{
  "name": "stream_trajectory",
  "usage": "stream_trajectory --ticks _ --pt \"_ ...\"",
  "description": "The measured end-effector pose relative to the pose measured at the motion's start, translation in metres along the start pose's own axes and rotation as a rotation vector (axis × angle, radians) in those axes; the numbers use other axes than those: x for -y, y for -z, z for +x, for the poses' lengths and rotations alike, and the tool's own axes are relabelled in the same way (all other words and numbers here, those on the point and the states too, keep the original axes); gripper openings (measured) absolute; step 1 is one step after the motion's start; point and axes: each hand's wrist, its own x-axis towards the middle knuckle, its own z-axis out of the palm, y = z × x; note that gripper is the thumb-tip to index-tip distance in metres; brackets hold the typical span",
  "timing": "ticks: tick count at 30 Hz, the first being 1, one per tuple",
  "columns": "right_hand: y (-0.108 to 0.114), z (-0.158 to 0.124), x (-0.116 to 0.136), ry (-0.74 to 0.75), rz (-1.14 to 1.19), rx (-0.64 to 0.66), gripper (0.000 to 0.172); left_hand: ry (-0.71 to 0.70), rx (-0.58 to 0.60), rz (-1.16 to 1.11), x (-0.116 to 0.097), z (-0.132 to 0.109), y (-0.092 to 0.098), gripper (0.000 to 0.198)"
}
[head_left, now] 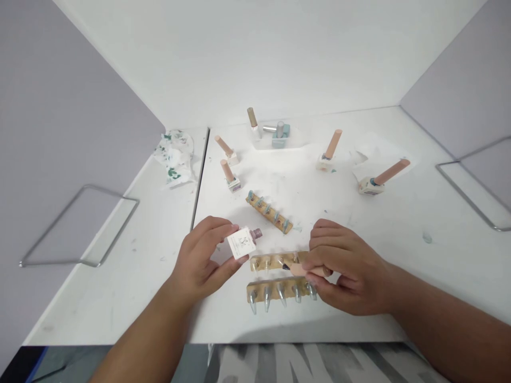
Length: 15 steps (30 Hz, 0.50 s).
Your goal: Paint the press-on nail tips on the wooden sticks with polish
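Between its thumb and fingers, my left hand (pixel 203 258) holds a small white nail polish bottle (pixel 241 244), tilted so its uncapped neck points right. A peach-handled nail polish brush (pixel 298 269) is pinched in my right hand (pixel 347 266). Its dark tip is over the middle wooden strip (pixel 274 261), at one of the see-through nail tips; whether it touches cannot be told. Just nearer to me lies another strip (pixel 261 292) with several bluish-grey nail tips (pixel 281 295). A third strip (pixel 263 208), with teal-toned tips, lies slanted farther back. My right hand partly covers the middle strip's right end.
Peach-capped polish bottles stand at left (pixel 233 183), back left (pixel 230 156), back right (pixel 325 161) and right (pixel 371 185). A see-through tray (pixel 261 143) with more bottles is by the back wall. Paint-stained tissue (pixel 175 157) lies left. Metal wire frames (pixel 80 261) flank both sides.
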Motion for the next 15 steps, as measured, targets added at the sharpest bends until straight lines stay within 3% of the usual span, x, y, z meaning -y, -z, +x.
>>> stream_trajectory --ticks 15 --pt "-0.0051 0.0011 0.0001 0.050 -0.049 -0.043 0.010 -0.022 -0.006 -0.038 0.0030 -0.0023 0.0000 0.043"
